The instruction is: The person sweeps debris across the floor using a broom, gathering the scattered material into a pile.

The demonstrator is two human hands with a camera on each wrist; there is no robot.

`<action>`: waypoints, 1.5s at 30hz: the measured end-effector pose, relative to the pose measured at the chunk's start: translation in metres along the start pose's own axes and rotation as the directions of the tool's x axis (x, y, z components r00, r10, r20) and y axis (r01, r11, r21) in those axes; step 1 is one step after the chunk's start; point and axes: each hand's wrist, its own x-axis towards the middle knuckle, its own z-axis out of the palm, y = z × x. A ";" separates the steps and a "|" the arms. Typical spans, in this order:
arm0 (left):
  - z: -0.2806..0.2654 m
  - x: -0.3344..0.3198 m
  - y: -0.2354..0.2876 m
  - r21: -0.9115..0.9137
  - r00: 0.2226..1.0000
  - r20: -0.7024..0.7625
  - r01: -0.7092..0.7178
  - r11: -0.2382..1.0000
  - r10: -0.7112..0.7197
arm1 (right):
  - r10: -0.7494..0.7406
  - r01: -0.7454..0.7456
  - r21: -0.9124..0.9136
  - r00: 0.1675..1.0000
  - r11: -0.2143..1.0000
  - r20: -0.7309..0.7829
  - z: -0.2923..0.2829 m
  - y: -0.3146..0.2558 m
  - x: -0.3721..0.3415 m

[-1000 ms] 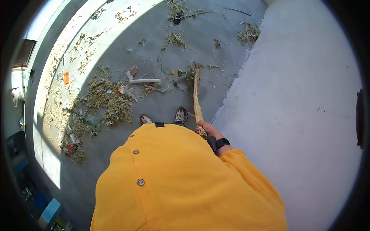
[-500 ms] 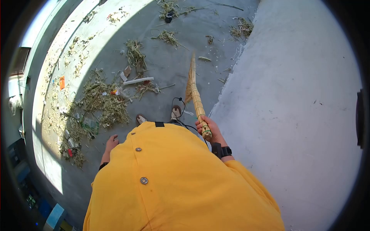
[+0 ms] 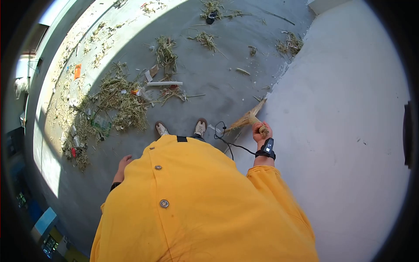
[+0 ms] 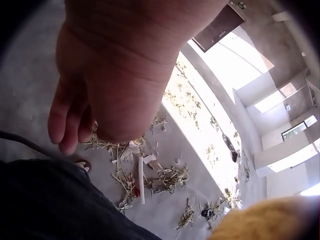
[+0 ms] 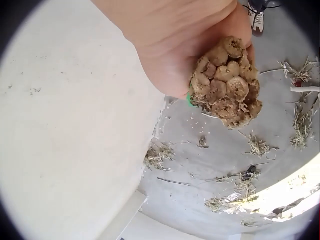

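Observation:
In the head view my right hand (image 3: 262, 131) grips the handle of a straw broom (image 3: 244, 119), whose bristles fan out low beside the white wall. The right wrist view shows the handle's bundled stalk end (image 5: 227, 85) poking out of my right hand (image 5: 195, 45), with a bit of green tie. My left hand (image 3: 125, 162) hangs at my side holding nothing; in the left wrist view its fingers (image 4: 72, 117) hang loosely. A large heap of dry straw mixed with litter (image 3: 124, 105) lies on the grey floor in front of my left side.
A white tube (image 3: 165, 83) lies at the heap's edge. Smaller straw clumps (image 3: 206, 40) are scattered farther ahead, one (image 3: 290, 45) against the foot of the white wall (image 3: 340, 131). My shoes (image 3: 200, 126) stand near the heap, and a black cable (image 3: 224, 136) hangs beside them.
The broom has swung right, towards the wall, with my right hand, and its bristles now lie nearer the wall's foot. Over the last second my left hand came into view. A straw clump beyond the tube has appeared.

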 end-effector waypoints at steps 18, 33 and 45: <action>0.022 -0.065 0.019 -0.309 0.980 0.003 0.191 0.932 -0.200 | 0.201 -0.330 -0.804 0.944 0.494 -0.263 0.027 0.108 -0.006; 0.013 -0.021 -0.011 -0.141 0.997 -0.040 0.054 0.988 -0.060 | -0.096 -0.118 -0.741 0.966 0.661 -0.240 -0.006 0.079 -0.036; 0.011 -0.052 -0.009 -0.254 0.987 -0.059 0.131 0.958 -0.150 | -0.128 -0.302 -0.953 0.947 -0.031 -0.296 -0.054 0.124 0.035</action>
